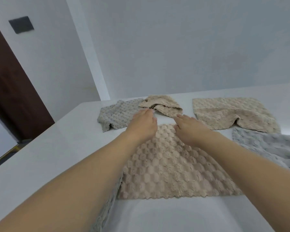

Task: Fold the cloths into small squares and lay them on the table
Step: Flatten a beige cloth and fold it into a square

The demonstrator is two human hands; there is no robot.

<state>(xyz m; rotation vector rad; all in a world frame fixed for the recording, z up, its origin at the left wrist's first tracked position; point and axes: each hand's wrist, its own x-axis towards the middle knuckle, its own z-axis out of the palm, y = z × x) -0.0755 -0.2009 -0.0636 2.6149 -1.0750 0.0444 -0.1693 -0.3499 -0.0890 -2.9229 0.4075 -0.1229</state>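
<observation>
Overhead, relaxed fingers point(147, 113) hover above cloths point(176, 163) on white table point(45, 148), white walls point(174, 47) behind.

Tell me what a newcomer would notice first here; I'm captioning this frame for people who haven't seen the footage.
Two bare forearms reach across the white table, the left hand and right hand lying with straight fingers at the far edge of a pinkish-beige waffle cloth spread in the middle. Beyond it lie a grey cloth and a crumpled beige cloth; a flatter beige cloth sits on the right.
</observation>
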